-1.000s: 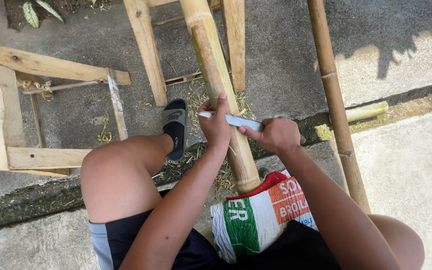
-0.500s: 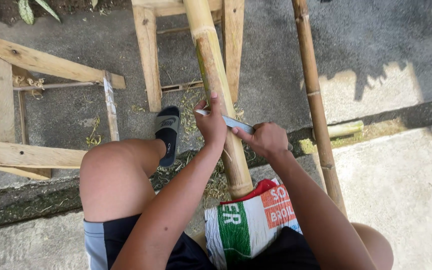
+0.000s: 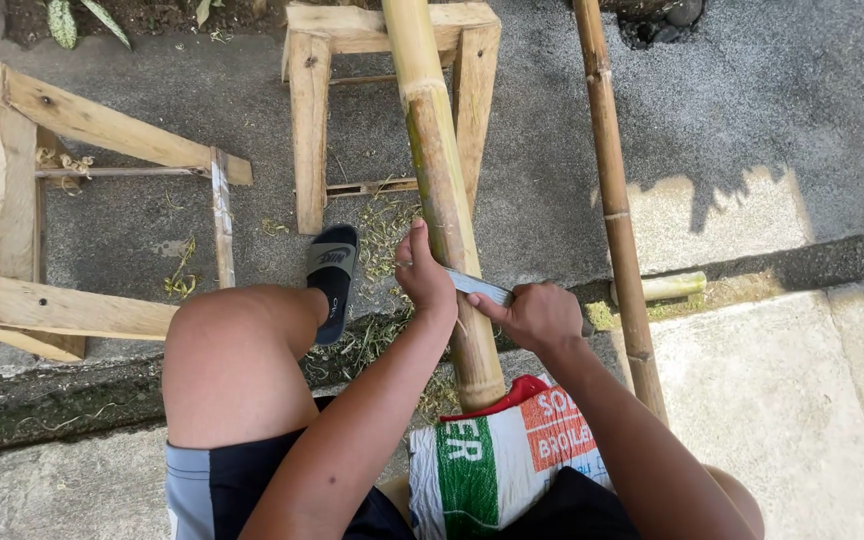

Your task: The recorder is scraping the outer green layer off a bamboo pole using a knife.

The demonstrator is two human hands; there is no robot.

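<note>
Lit by hard, bright sunlight from above; threw crisp dark shadows across the concrete ground (image 3: 752,120). Stayed sharp throughout, without blur, slightly bowed at edges.

thin bamboo pole (image 3: 612,200) leaning upright, right of centre | wooden frame (image 3: 12,210) lying on ground, left edge | wooden stool (image 3: 382,30) standing at top centre | short green bamboo offcut (image 3: 657,288) in gutter, right | printed sack (image 3: 512,460) at bottom centre | black sandal (image 3: 332,275) on ground beside green shavings (image 3: 382,230) | leafy plant (image 3: 77,20) top-left corner
</note>
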